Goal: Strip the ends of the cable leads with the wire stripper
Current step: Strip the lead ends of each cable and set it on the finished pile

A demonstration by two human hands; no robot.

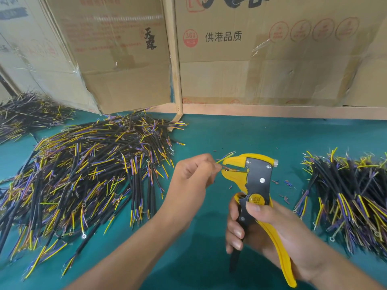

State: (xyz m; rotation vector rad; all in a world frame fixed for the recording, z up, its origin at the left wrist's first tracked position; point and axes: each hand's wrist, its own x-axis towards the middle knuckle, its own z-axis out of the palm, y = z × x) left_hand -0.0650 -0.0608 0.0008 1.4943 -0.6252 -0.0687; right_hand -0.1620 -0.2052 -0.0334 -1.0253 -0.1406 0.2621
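My right hand (270, 229) grips the handles of a yellow and black wire stripper (255, 181), held upright with its jaws pointing left. My left hand (192, 174) pinches a short cable whose body is hidden in my fingers. One brown lead (229, 169) lies between the stripper's jaws. A yellow-green lead (225, 158) sticks out above the upper jaw. A big heap of black cables with yellow, blue and brown leads (90, 176) lies left of my hands, and a second heap (347, 197) lies to the right.
The green table mat (240, 135) carries small bits of stripped insulation (287, 183) around the tool. Cardboard boxes (261, 59) stand along the back behind a wooden post (176, 59). Another cable pile (27, 114) sits at the far left.
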